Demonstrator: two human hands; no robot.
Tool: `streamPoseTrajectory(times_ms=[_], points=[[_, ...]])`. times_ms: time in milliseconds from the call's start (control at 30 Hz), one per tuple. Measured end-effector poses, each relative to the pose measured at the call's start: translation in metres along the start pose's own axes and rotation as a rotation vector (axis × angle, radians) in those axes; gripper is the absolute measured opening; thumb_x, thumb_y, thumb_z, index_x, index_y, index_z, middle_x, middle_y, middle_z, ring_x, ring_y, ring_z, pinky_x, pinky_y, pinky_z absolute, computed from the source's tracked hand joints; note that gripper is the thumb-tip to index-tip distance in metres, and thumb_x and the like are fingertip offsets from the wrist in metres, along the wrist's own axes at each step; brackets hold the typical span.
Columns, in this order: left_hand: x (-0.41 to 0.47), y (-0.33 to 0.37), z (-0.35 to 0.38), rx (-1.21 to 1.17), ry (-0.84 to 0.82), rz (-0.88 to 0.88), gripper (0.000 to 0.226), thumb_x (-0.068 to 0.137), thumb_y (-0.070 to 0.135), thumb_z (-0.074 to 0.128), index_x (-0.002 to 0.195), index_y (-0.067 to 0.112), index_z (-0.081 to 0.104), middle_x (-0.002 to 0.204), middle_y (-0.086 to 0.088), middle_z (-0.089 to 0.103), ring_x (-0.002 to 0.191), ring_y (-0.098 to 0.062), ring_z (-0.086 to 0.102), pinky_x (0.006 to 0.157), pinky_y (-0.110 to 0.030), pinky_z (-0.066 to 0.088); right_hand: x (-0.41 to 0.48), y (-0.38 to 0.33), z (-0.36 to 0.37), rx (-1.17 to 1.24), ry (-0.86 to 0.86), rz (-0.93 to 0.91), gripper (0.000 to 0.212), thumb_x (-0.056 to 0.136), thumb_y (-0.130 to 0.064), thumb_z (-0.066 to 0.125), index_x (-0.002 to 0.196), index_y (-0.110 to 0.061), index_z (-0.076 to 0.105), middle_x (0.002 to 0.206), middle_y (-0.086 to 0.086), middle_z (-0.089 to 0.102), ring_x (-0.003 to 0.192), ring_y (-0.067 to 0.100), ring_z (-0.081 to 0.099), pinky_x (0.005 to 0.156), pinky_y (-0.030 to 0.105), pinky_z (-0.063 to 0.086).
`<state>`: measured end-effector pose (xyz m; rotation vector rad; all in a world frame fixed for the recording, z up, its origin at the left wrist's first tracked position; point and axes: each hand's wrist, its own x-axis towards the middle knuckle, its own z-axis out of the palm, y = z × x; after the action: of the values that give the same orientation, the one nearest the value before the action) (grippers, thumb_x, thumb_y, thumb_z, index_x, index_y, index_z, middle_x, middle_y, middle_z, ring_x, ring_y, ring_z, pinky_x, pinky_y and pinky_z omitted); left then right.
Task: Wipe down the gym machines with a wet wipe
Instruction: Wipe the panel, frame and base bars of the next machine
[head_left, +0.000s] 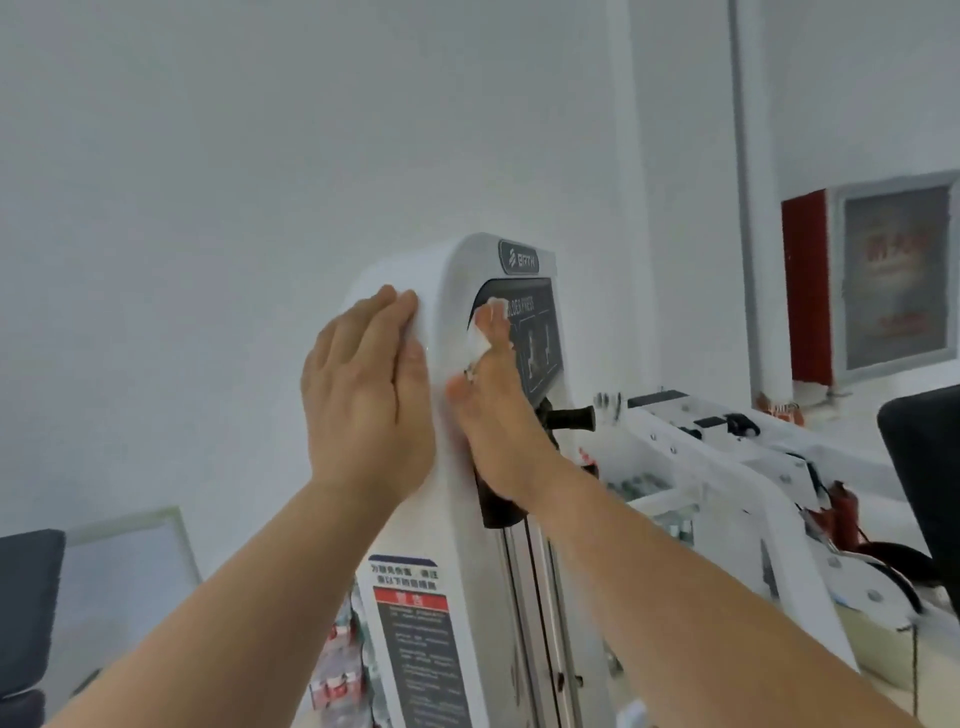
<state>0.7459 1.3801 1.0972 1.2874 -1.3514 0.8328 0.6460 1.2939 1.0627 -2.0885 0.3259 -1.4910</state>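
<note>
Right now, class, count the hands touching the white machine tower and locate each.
2. The left hand lies flat on the side of the white machine tower; the right hand presses a wet wipe against its front, beside the dark panel. No others show.

White gym machine (448, 312), upright at centre, rounded top, dark instruction panel (543, 332) high on the front, warning label (415, 629) lower down. Small crumpled white wet wipe (480, 335) pressed against the panel's left edge under fingertips of the right hand (498, 415).
</note>
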Motion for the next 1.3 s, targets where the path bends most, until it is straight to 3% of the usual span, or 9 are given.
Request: streamPoseTrajectory(times_ms=[100,233,400,533,733,900,1033,1200,1300], points=[[0.000,0.000,0.000,-0.023,-0.004,0.003,0.043,0.101,0.026,0.039,0.137,0.016,0.059,0.144,-0.001,0.055,0.137,-0.021,0.045,0.117,-0.041,0.031,0.029,-0.016,-0.019,-0.012,-0.005,0.029,0.123,0.074,-0.098,0.023,0.163,-0.017,-0.006,0.171,-0.005,-0.011,0.155,0.007,-0.016,0.128,0.047,-0.001],[-0.001,-0.001,0.001,-0.028,0.007,-0.015,0.044,0.100,0.028,0.037,0.138,0.019,0.059,0.145,0.001,0.055,0.137,-0.021,0.045,0.116,-0.044,0.032,-0.023,-0.002,0.004,-0.219,-0.080,-0.312,0.114,0.086,-0.086,0.018,0.160,-0.003,-0.009,0.168,0.007,-0.023,0.155,0.025,-0.023,0.126,0.057,-0.004],[-0.001,0.000,0.003,-0.008,0.020,0.004,0.043,0.101,0.025,0.039,0.138,0.018,0.059,0.145,0.001,0.055,0.137,-0.020,0.045,0.116,-0.040,0.032,-0.025,0.043,-0.005,-0.015,-0.101,-0.061,0.078,0.094,-0.078,0.028,0.152,-0.051,-0.016,0.168,-0.006,-0.024,0.154,0.013,-0.023,0.126,0.055,-0.004],[-0.001,0.002,0.000,0.009,-0.015,-0.021,0.043,0.101,0.027,0.039,0.139,0.021,0.058,0.146,0.004,0.054,0.137,-0.015,0.042,0.117,-0.037,0.031,0.042,-0.009,-0.022,0.000,-0.050,-0.104,0.117,0.077,-0.096,0.017,0.162,-0.020,-0.008,0.169,-0.006,-0.021,0.153,0.007,-0.024,0.127,0.049,-0.007],[0.019,0.013,-0.017,-0.072,-0.053,-0.119,0.036,0.092,0.027,0.045,0.118,0.027,0.069,0.121,0.017,0.063,0.120,-0.010,0.054,0.105,-0.039,0.044,-0.021,0.014,-0.005,-0.303,-0.185,-0.571,0.116,0.086,-0.083,0.010,0.157,0.008,0.001,0.166,0.023,-0.017,0.154,0.043,-0.017,0.122,0.067,0.001],[0.042,0.033,-0.010,0.075,-0.051,-0.167,0.016,0.096,0.029,0.054,0.105,0.029,0.067,0.106,0.017,0.060,0.106,-0.014,0.054,0.097,-0.043,0.046,-0.020,0.072,-0.015,-0.317,-0.195,-0.485,0.110,0.091,-0.081,0.017,0.159,0.003,-0.004,0.167,0.021,-0.018,0.154,0.041,-0.017,0.122,0.066,0.003],[0.046,0.048,0.001,0.217,-0.111,-0.167,0.039,0.091,0.050,0.042,0.119,0.031,0.061,0.118,0.012,0.055,0.114,-0.017,0.045,0.098,-0.039,0.039,0.062,0.062,-0.036,-0.120,-0.062,-0.174,0.111,0.085,-0.089,0.008,0.160,-0.010,-0.013,0.166,0.005,-0.028,0.151,0.019,-0.031,0.124,0.056,-0.007],[0.050,0.054,0.008,0.296,-0.069,-0.203,0.035,0.094,0.045,0.041,0.122,0.032,0.058,0.118,0.008,0.058,0.115,-0.023,0.049,0.096,-0.039,0.040,0.015,0.065,-0.022,-0.250,-0.205,-0.606,0.111,0.088,-0.082,0.016,0.159,0.003,-0.001,0.167,0.021,-0.019,0.153,0.042,-0.019,0.123,0.063,-0.005],[0.056,0.054,0.012,0.452,-0.132,-0.161,0.034,0.097,0.036,0.047,0.129,0.029,0.057,0.125,0.002,0.057,0.117,-0.027,0.047,0.095,-0.036,0.036,-0.005,0.105,-0.034,-0.449,-0.293,-0.702,0.107,0.089,-0.079,0.017,0.159,-0.001,-0.004,0.166,0.023,-0.018,0.153,0.044,-0.015,0.122,0.066,0.005]])
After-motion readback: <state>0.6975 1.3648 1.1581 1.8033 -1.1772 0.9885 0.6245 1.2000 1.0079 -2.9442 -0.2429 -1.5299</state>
